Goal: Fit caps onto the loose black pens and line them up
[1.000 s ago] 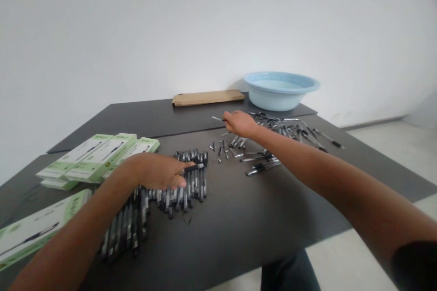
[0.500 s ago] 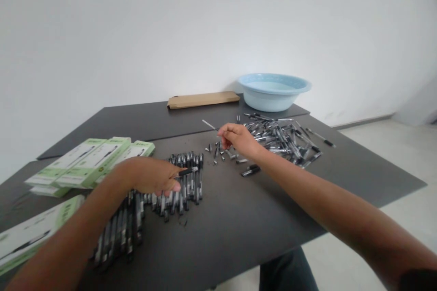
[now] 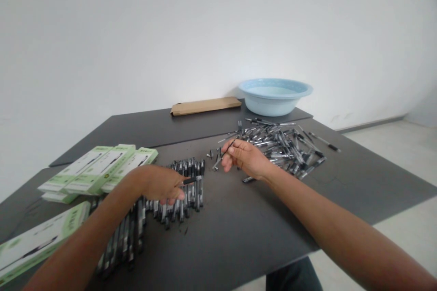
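clearly, a flat white-and-green cardboard box point(image 3: 37, 241) lies on the dark grey bench point(image 3: 239, 223), left of the neat rows of black-and-clear plastic pens point(image 3: 196, 191), partly hidden by the forearm. farther back on that side of the rows sits a stack of similar white-and-green boxes point(image 3: 99, 170). the left hand point(image 3: 164, 185) is over the rows, grasping a pen with a black grip point(image 3: 190, 181) between thumb and fingers. well behind the rows is a long, flat brown cardboard piece point(image 3: 205, 106). just right of the rows' far end lie small silvery pen parts point(image 3: 210, 153). right of the rows, the right hand point(image 3: 244, 157) pinches a slim dark rod point(image 3: 228, 148); beyond it spreads a loose heap of clear pens with black grips point(image 3: 283, 143). a round light-blue plastic basin point(image 3: 273, 104) stands farthest back, right of the rows.
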Tool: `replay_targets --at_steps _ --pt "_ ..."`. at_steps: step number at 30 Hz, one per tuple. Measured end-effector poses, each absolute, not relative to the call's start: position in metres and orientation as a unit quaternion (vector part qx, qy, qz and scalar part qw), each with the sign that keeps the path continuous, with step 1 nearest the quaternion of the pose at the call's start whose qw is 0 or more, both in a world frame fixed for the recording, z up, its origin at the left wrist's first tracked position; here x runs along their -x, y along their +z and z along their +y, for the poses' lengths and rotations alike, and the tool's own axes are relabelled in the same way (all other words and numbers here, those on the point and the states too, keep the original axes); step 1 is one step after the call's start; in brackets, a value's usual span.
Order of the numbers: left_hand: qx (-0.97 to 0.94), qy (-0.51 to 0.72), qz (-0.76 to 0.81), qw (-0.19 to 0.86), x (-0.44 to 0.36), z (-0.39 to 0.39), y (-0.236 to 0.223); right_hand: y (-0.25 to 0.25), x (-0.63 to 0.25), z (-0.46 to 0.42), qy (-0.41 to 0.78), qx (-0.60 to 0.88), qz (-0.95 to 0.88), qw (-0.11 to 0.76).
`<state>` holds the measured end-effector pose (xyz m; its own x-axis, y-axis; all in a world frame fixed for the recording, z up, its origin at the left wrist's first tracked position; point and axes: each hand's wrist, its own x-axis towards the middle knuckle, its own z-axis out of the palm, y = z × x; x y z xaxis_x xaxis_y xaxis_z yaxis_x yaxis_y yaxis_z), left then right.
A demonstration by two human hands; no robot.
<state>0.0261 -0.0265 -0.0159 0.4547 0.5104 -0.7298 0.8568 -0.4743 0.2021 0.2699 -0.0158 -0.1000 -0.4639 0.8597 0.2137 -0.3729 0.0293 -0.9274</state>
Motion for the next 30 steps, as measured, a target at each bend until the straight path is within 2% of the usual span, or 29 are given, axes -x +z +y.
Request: replay_targets --at_steps 13,30 --pt "-0.804 -0.281 0.422 0.310 -0.025 -0.021 -0.021 -0.096 -0.262 -0.026 0.651 0.245 -0.516 0.500" --pt "-0.815 -0.312 0.416 0.256 -0.026 -0.018 -0.019 -0.090 -0.258 -0.032 0.635 0.208 -0.502 0.549"
